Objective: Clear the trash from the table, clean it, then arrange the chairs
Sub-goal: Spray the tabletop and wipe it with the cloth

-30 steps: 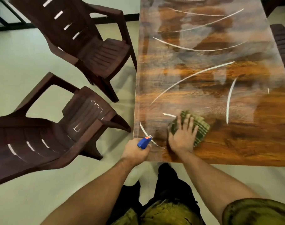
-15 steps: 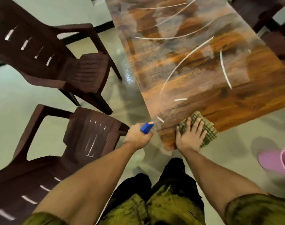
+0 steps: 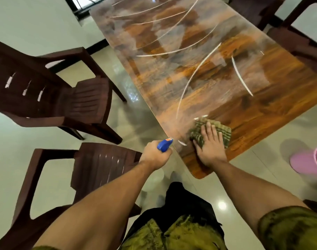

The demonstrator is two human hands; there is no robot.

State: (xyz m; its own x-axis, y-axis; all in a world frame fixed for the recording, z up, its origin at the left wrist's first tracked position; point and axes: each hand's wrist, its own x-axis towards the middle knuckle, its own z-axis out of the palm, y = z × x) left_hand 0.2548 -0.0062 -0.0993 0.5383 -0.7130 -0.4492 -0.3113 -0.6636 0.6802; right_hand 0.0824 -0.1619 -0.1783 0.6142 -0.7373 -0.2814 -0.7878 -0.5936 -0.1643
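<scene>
Tabletop runs up-frame from both hands. Right hand lies flat on the striped cloth at its near corner; left hand grips a spray bottle alongside.

Soft, even light fills the room. The glossy tabletop carries pale, milky glare across its far half, and a small bright hotspot sits on the shiny floor. Shadows beneath the chairs are faint. Slight motion blur softens everything; wide-angle distortion bends the edges
</scene>
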